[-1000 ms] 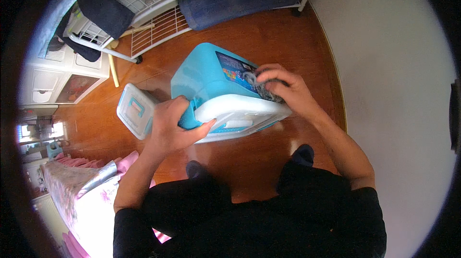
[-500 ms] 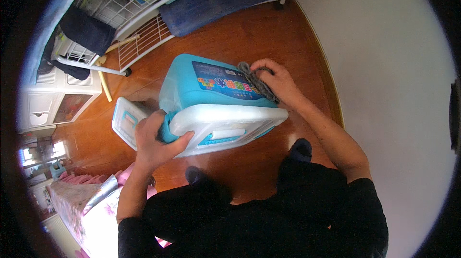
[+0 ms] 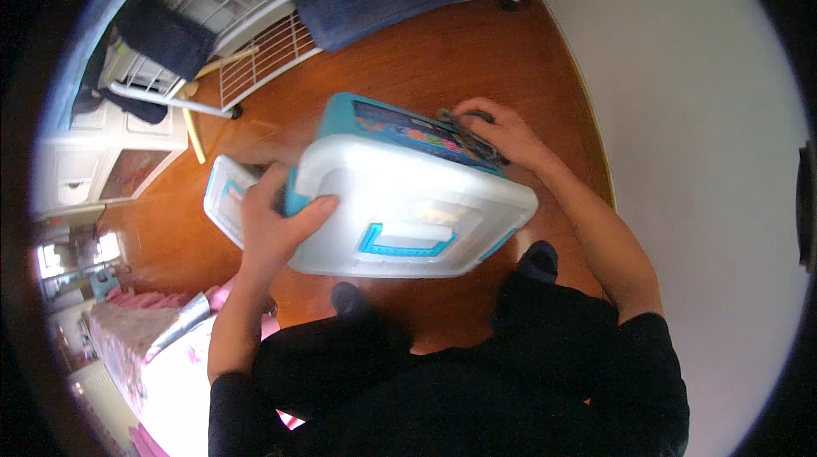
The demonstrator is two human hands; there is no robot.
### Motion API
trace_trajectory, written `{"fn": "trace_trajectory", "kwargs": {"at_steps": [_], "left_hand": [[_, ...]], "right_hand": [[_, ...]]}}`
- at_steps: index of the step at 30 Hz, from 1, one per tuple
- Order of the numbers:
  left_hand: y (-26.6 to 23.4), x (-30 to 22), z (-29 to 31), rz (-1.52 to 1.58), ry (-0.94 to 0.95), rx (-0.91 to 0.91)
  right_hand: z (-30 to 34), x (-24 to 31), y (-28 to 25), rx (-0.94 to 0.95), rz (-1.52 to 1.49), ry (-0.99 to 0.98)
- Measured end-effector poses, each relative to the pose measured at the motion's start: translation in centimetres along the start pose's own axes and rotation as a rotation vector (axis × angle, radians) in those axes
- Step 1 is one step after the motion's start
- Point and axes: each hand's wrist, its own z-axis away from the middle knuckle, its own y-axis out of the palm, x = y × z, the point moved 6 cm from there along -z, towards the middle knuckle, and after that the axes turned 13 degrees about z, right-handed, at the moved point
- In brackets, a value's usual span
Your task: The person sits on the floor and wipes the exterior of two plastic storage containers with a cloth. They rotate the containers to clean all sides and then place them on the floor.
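Left hand (image 3: 278,212) fingers grip the tilted box (image 3: 408,202), apparently for steadiness; right hand (image 3: 504,129) fingers pinch grey cloth (image 3: 478,145) against the label (image 3: 400,126), left of their tips

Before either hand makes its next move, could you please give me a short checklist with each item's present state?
1. Left hand on the large blue box: ok, gripping its left end, thumb over the white lid.
2. Right hand on the dark grey cloth: ok, holding it at the label side.
3. Large blue box upright: not ok, tilted with the lid toward the person.
4. Lid in place: ok, covering the box.
5. Left-end latch fastened: cannot tell, partly covered.
6. Smaller box clear of left hand: cannot tell, they overlap in view.
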Motion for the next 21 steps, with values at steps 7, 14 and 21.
{"fn": "trace_trajectory", "kwargs": {"at_steps": [7, 14, 21], "left_hand": [[2.2, 1.0, -1.1, 0.139, -0.069, 0.117], [2.1, 0.0, -1.3, 0.004, -0.079, 0.089], [-2.3, 1.5, -0.5, 0.12, -0.107, -0.161]], "right_hand": [[1.2, 8.2, -5.8, -0.103, -0.471, -0.194], [2.1, 13.7, -1.2, -0.163, -0.085, -0.552], [1.3, -4.4, -3.6, -0.164, 0.216, 0.103]]}}
